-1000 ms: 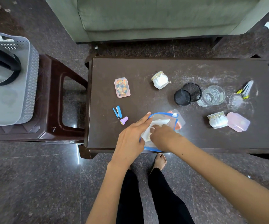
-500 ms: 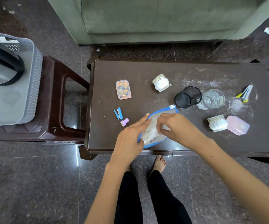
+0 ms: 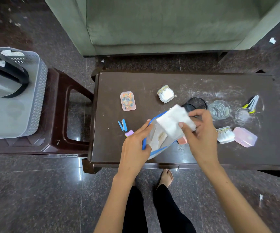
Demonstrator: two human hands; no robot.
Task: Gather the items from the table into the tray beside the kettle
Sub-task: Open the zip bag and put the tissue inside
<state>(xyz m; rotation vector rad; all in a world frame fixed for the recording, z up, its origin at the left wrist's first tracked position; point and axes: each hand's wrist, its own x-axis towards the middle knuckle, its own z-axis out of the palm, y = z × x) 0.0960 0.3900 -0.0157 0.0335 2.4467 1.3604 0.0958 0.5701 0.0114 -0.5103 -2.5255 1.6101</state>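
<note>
Head view showed you with the folded white tissue pinched between the thumb and fingertips of your right hand, lifted above the near edge of the dark brown table. Just under it, your left hand gripped the left rim of the clear zip pouch with blue edging, tilting the pouch up off the table, with more white paper showing inside it.

The relation that mattered: the grey perforated plastic tray lay well off to your left, on the dark brown plastic stool beyond the table's left edge, with the steel and black kettle standing in its far end. Your left hand was the nearer one to it; the tissue's long side ran roughly from near-left to far-right, away from the tray.

Around the pouch, toward the left edge, lay a small blue stapler and a lilac eraser. Farther back sat a pink box of coloured bits and a white patterned cup. Toward the right edge stood a black mesh holder, a clear glass, a second white cup and a pink lidded box. By my judgement, hardly anything had been gathered.
</note>
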